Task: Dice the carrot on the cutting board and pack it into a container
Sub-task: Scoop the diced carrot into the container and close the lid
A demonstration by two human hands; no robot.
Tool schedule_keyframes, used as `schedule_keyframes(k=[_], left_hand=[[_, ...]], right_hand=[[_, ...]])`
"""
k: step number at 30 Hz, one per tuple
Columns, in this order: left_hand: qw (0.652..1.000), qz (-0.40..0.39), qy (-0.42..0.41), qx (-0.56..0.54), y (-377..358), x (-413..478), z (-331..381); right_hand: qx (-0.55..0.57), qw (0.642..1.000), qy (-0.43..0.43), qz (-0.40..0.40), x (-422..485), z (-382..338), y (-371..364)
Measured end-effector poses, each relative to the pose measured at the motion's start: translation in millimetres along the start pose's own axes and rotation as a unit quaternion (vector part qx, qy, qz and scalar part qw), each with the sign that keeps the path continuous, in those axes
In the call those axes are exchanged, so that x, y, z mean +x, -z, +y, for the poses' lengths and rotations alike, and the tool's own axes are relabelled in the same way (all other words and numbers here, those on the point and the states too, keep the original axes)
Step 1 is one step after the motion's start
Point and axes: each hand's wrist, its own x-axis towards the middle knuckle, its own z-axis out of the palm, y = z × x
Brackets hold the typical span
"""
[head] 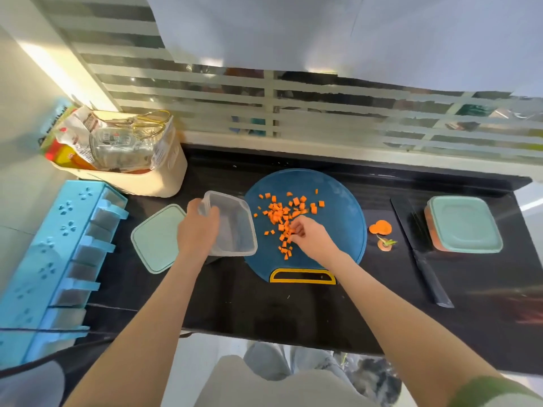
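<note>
Orange carrot dice [279,212] lay scattered across the middle of the blue cutting board [338,201] as your right hand [311,236] curled its fingers around a few pieces. Your left hand [198,230] gripped the clear container [235,224], tilted at the board's left edge; a pale green lid [155,239] lay further left.

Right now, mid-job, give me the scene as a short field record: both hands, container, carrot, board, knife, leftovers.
left hand: grips the clear container by its left rim
right hand: fingers curled round some diced carrot
container state: open, tilted, looks empty, at the left edge of the cutting board
carrot: dice scattered on the board, none packed
lid: loose on the counter, left of container
knife: flat on counter, right of board
carrot ends: between board and knife
second container: lidded, far right
</note>
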Motion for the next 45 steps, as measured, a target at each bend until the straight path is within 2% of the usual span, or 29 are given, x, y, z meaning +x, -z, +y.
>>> schedule_keyframes(k=[2,4,7,9,12,15,20,25,30,33,35,37,40,42,45], left_hand=[[0.999,-0.009,-0.007,0.033,-5,0,5],[0.997,-0.012,-0.032,0.063,-11,0,10],[0.990,-0.008,-0.078,0.118,-19,2,21],[0.980,-0.009,-0.101,0.174,-25,1,32],[0.963,-0.023,-0.126,0.238,-31,-4,50],[0.953,-0.035,-0.136,0.269,-37,-10,62],[0.962,-0.045,-0.130,0.236,-44,-22,68],[0.969,-0.049,-0.118,0.210,-49,-22,60],[0.972,-0.047,-0.111,0.200,-50,-21,62],[0.973,-0.053,-0.105,0.200,-50,-22,59],[0.974,-0.055,-0.106,0.190,-49,-18,54],[0.974,-0.058,-0.118,0.187,-44,-14,47],[0.971,-0.063,-0.129,0.193,-32,-12,36],[0.965,-0.067,-0.128,0.217,-21,-13,28],[0.964,-0.057,-0.108,0.235,-4,-15,22]], right_hand=[[-0.017,1.000,0.000,0.014,5,-2,5],[-0.023,0.998,-0.016,0.062,5,-1,11],[-0.055,0.983,-0.102,0.145,5,8,19],[-0.078,0.972,-0.179,0.127,4,12,19],[-0.009,0.965,-0.250,0.082,5,6,15],[0.073,0.953,-0.287,0.063,13,-8,7],[0.138,0.940,-0.307,0.047,24,-25,-4],[0.202,0.931,-0.300,0.048,28,-29,-6],[0.203,0.959,-0.195,0.027,26,-43,-10],[0.140,0.982,-0.111,-0.056,26,-65,-18],[0.057,0.992,-0.056,-0.096,26,-76,-20],[-0.023,0.997,-0.006,-0.072,27,-79,-16],[0.031,0.998,-0.022,0.044,30,-66,0],[-0.006,0.993,-0.049,0.104,39,-51,13],[-0.089,0.986,-0.127,0.063,49,-29,25]])
